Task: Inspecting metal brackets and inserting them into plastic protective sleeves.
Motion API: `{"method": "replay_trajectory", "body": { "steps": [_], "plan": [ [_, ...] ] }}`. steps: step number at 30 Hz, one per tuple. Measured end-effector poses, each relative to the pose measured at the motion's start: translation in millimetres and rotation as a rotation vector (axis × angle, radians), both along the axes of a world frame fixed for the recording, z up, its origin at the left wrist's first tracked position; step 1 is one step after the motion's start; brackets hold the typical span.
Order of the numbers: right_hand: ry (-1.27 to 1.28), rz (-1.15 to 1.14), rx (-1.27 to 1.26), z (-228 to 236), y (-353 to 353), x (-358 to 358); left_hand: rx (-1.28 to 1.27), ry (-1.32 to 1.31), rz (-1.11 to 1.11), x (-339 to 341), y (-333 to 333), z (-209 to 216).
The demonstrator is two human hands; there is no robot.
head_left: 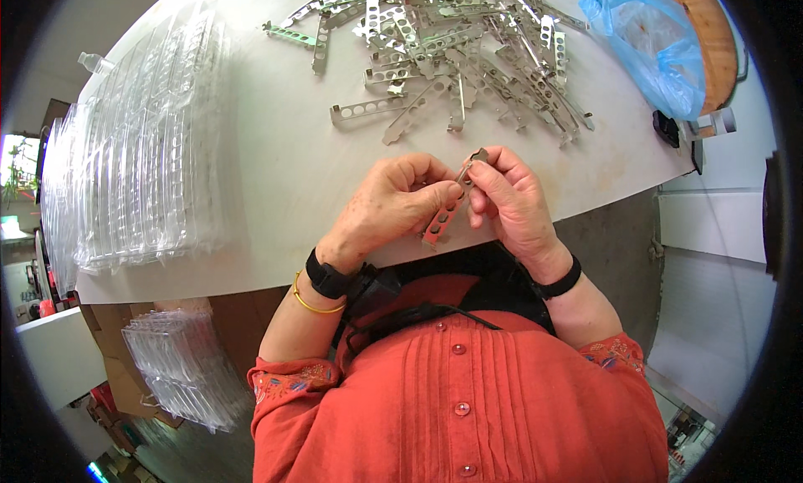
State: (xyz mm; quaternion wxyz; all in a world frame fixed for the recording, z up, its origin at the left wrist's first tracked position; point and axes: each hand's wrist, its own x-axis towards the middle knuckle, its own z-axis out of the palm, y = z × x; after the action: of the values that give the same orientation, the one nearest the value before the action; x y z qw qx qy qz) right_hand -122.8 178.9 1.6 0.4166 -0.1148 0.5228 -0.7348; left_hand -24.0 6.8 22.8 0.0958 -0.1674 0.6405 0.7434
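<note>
Between my two hands, just above the near edge of the white table, is a perforated metal bracket (441, 219) with a row of round holes, held at a slant. My left hand (397, 200) pinches its side with thumb and forefinger. The fingers of my right hand (508, 190) are closed on its upper end, which partly hides that end. Beyond my hands lies a loose heap of similar metal brackets (468, 52). Two of them, a flat bracket (368, 109) and a tilted bracket (407, 119), rest closest to my hands.
Stacked clear plastic trays (155, 148) stand on the table's left side, and more clear trays (184, 366) sit below the edge. A blue plastic bag (648, 44) lies at the far right beside a round wooden board (711, 31). A small black object (665, 129) is near the right edge.
</note>
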Motion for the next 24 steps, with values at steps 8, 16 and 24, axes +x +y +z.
{"method": "replay_trajectory", "body": {
  "steps": [8,16,24],
  "plan": [
    [-0.014,-0.276,-0.075,11.5,11.6,-11.7,0.052,0.213,0.197,5.1,-3.6,-19.2],
    [0.071,-0.356,-0.137,18.3,17.6,-16.8,0.310,0.208,-0.006,2.5,2.3,-8.0],
    [0.095,-0.319,-0.166,22.1,17.1,-15.0,0.275,0.276,0.032,4.2,0.3,-14.3]
  ]
}}
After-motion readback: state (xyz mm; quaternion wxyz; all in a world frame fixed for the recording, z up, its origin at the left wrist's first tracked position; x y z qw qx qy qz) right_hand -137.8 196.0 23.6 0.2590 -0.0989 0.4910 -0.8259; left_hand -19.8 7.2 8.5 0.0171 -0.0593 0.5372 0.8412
